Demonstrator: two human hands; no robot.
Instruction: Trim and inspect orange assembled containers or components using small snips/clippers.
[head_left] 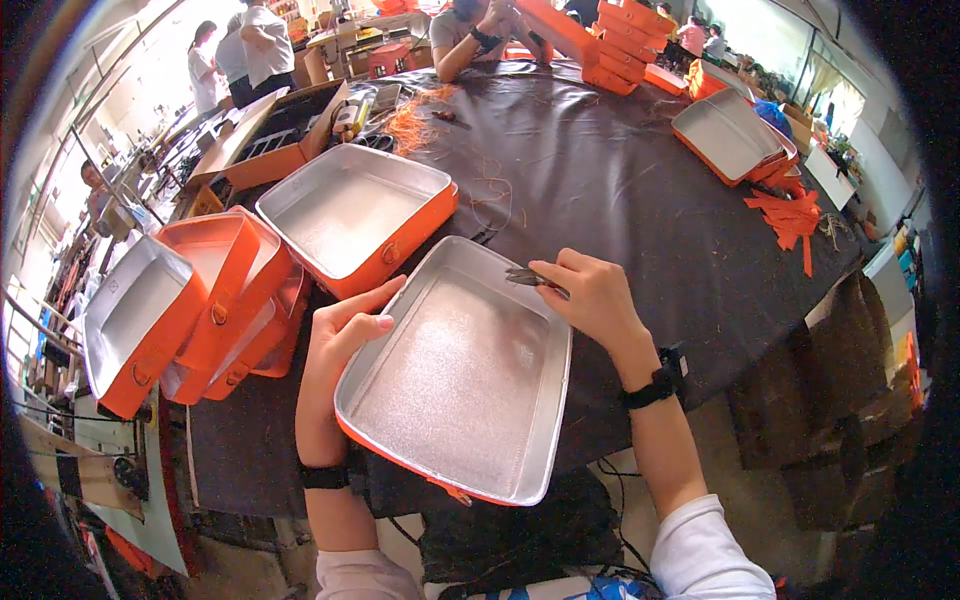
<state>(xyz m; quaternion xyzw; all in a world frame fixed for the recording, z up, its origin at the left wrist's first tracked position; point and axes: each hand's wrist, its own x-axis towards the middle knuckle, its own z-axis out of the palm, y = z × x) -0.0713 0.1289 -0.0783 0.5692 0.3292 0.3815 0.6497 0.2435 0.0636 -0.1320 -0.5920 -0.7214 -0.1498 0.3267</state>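
Observation:
Tilted in front of me is an orange case part (450,390), a shallow rounded box with a silvery lining. My left hand (345,335) grips its left wall, thumb over the rim and fingers outside. Over its upper right corner, my right hand (590,300) is closed around small dark metal thread snips (525,276). Their tip points left, near the inside of the far wall; whether it touches the lining I cannot tell. Just beyond my left hand lies another orange case part (350,205), its silvery inside facing up and a metal ring on its side.
Several orange case parts (190,300) are stacked at the left. Behind them stand an open cardboard box (270,135) and orange thread scraps (410,125). More cases (735,135) and orange strips (790,220) lie right on the dark-covered table (640,200). A co-worker (465,45) sits across.

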